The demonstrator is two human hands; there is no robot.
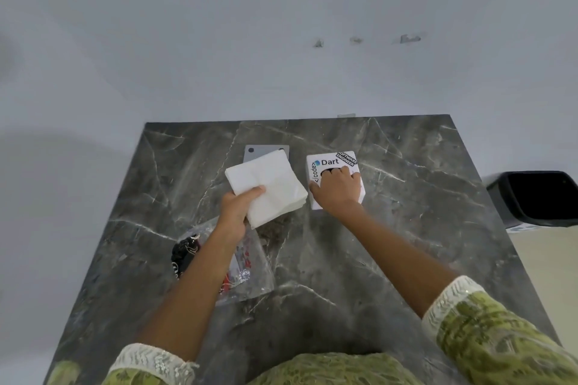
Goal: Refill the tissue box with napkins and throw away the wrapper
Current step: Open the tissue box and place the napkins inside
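Green patterned sleeves (488, 331) frame the bottom of the view, both bare forearms reaching out over the dark marbled surface (391, 244). Left hand (237, 209) grips a white stack of napkins (269, 187) by its near corner — thumb on top, the other fingers hidden beneath, so it looks like a pinch on the stack. Right hand (339, 189) lies flat on the white tissue box (331, 162), fingers spread over the top near its dark opening, steadying it. A grey plate (255, 151) peeks out behind the napkins. Under the left forearm lies the clear plastic wrapper (250, 272), empty by the look of it, with a black bin (538, 197) off to the right. My read — the box needs opening or turning first; keep the stack squared and slide it in level, so no edges catch.
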